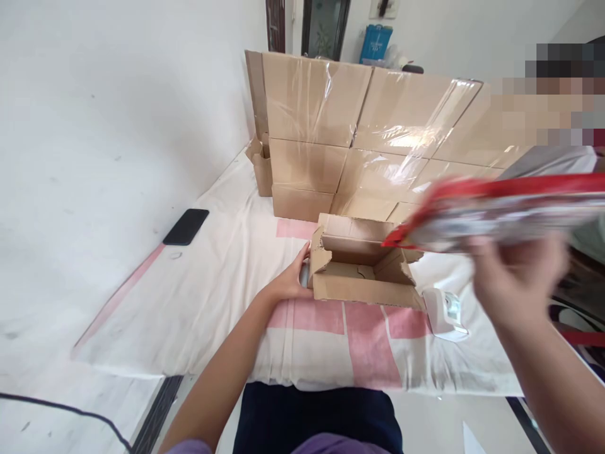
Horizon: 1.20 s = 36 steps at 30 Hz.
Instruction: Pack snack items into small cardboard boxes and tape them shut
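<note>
An open cardboard box (363, 291) stands on the cloth-covered table, its top flaps spread and its visible inside bare. My left hand (293, 277) grips the box's left end, thumb near the front corner and fingers along the side. Up at the right, my right hand (520, 271) is closed on the lower edge of a red-and-clear plastic packet (501, 208). Motion blurs the packet, and its contents cannot be made out. Its pointed left end overlaps the box's right rear part in view. Beside the box's right front corner lies a small white object (445, 315) with a clear window.
Behind the box rises a wall of taped cardboard cartons (312, 101). A small open carton (261, 170) stands at its left end. A black phone (186, 227) lies near the white wall. At the right sits another person (553, 157), partly hidden by the packet.
</note>
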{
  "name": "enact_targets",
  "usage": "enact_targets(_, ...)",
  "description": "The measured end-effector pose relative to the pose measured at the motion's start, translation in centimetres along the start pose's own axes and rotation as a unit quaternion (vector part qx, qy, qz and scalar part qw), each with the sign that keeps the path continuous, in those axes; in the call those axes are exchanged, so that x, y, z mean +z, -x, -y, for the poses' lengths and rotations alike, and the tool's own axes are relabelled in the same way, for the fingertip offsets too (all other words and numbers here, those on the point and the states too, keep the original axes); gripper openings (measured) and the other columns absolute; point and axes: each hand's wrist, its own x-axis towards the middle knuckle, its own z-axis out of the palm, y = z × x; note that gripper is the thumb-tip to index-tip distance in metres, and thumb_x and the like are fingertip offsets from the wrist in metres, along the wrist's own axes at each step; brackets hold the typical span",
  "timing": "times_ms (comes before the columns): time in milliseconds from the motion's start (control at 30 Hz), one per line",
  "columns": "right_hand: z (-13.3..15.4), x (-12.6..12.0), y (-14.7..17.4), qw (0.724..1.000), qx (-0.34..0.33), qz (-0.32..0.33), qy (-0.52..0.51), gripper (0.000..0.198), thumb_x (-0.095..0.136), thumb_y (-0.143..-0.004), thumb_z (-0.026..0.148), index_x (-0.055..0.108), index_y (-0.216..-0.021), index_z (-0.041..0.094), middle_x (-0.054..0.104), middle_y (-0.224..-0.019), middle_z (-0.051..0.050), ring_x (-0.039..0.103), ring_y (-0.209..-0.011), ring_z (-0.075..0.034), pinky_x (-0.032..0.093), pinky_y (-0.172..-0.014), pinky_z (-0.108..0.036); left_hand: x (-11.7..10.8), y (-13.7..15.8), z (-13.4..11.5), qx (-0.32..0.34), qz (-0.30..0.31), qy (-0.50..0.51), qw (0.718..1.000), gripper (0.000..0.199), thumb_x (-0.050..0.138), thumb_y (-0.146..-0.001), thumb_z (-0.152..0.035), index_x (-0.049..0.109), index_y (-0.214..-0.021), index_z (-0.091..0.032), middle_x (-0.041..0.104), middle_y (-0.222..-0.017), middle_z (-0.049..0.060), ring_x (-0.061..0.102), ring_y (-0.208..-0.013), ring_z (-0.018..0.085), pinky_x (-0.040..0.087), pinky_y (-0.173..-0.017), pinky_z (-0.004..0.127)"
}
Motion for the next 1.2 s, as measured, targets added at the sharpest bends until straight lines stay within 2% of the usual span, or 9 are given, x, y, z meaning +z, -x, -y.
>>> enact_targets(133, 3.5, 7.3, -3.1, 0.945, -0.135, 0.269, 0.130, 0.028, 0.058, -0.088, 0.024, 0.068, -0.115, 0.025, 0.075, -0.109, -0.010, 0.071, -0.097, -0.032, 0.054, -0.084, -0.048, 0.8, 0.0, 0.1, 0.006, -0.003, -0.013, 1.000, 0.151, 0.096, -0.059, -0.040, -0.012, -0.164, -0.031, 0.017, -0.171, 0.018, 0.029, -0.154, 0.041, 0.028, -0.126, 0.058)
enact_targets(233, 4.1, 10.7, -4.1, 0.899, -0.144, 0.410, 0.063, 0.030, 0.052, -0.090, 0.014, 0.072, -0.111, 0.023, 0.076, -0.115, -0.008, 0.071, -0.104, -0.028, 0.056, -0.085, -0.041, 0.9, 0.1, -0.6, 0.032, 0.024, -0.003, 0.999, 0.146, 0.096, -0.061, -0.037, -0.006, -0.166, -0.030, 0.015, -0.172, 0.017, 0.030, -0.154, 0.041, 0.032, -0.125, 0.056)
enact_targets(333, 3.2, 10.0, -4.0, 0.932, -0.136, 0.333, -0.044, 0.030, 0.049, -0.098, 0.025, 0.072, -0.117, 0.026, 0.075, -0.121, -0.005, 0.070, -0.110, -0.025, 0.056, -0.095, -0.042, 0.6, 0.3, -1.1, 0.029, 0.034, 0.004, 0.999, 0.143, 0.093, -0.065, -0.038, -0.009, -0.165, -0.030, 0.019, -0.171, 0.015, 0.030, -0.154, 0.039, 0.032, -0.125, 0.054)
enact_targets(467, -0.9, 5.4, -1.1, 0.995, -0.069, 0.073, -0.007, 0.025, 0.054, -0.099, 0.036, 0.074, -0.112, 0.029, 0.071, -0.119, -0.007, 0.064, -0.115, -0.028, 0.051, -0.103, -0.051, 0.1, 0.5, -1.0, 0.019, 0.031, -0.011, 0.999, 0.147, 0.094, -0.065, -0.038, -0.015, -0.164, -0.031, 0.017, -0.171, 0.016, 0.028, -0.156, 0.038, 0.028, -0.127, 0.055)
enact_targets(567, -4.9, 4.4, 2.7, 0.999, -0.031, -0.018, 0.037, 0.023, 0.064, -0.093, 0.044, 0.079, -0.101, 0.029, 0.060, -0.129, -0.010, 0.057, -0.123, -0.033, 0.048, -0.107, -0.057, 0.1, 0.3, -0.7, 0.015, 0.029, -0.017, 0.999, 0.146, 0.094, -0.066, -0.040, -0.014, -0.164, -0.031, 0.015, -0.172, 0.017, 0.025, -0.157, 0.038, 0.026, -0.128, 0.056)
enact_targets(700, -7.5, 7.1, 7.1, 0.981, 0.115, -0.115, -0.103, 0.051, 0.065, -0.093, 0.046, 0.059, -0.141, 0.034, 0.053, -0.140, -0.011, 0.062, -0.119, -0.029, 0.057, -0.093, -0.049, 0.3, 0.3, -0.5, 0.022, 0.034, -0.023, 0.999, 0.149, 0.096, -0.063, -0.045, -0.013, -0.164, -0.033, 0.013, -0.173, 0.015, 0.024, -0.157, 0.039, 0.027, -0.128, 0.056)
enact_targets(867, -5.3, 7.8, 7.1, 0.977, 0.112, -0.101, -0.152, 0.031, 0.059, -0.097, 0.049, 0.070, -0.116, 0.027, 0.065, -0.103, -0.007, 0.066, -0.094, -0.022, 0.054, -0.079, -0.037, 0.3, 0.6, -0.5, -0.005, 0.038, -0.032, 0.999, 0.149, 0.094, -0.065, -0.046, -0.017, -0.163, -0.035, 0.007, -0.174, 0.013, 0.021, -0.158, 0.040, 0.026, -0.128, 0.057)
enact_targets(967, -3.5, 5.7, 4.8, 0.994, 0.091, 0.012, -0.062, 0.036, 0.051, -0.100, 0.053, 0.071, -0.108, 0.025, 0.060, -0.071, -0.001, 0.056, -0.062, -0.017, 0.043, -0.060, -0.031, 0.4, 0.5, -0.8, -0.012, 0.041, -0.039, 0.998, 0.152, 0.096, -0.062, -0.043, -0.018, -0.162, -0.036, 0.009, -0.173, 0.014, 0.021, -0.158, 0.041, 0.024, -0.128, 0.058)
enact_targets(1200, -2.1, 4.6, 1.7, 0.962, 0.065, 0.221, 0.149, 0.048, 0.039, -0.101, 0.060, 0.068, -0.085, 0.024, 0.060, -0.083, -0.006, 0.057, -0.068, -0.021, 0.036, -0.059, -0.033, 0.8, 0.4, -1.7, -0.008, 0.044, -0.060, 0.997, 0.148, 0.094, -0.066, -0.041, -0.018, -0.163, -0.034, 0.015, -0.172, 0.014, 0.026, -0.156, 0.041, 0.028, -0.127, 0.056)
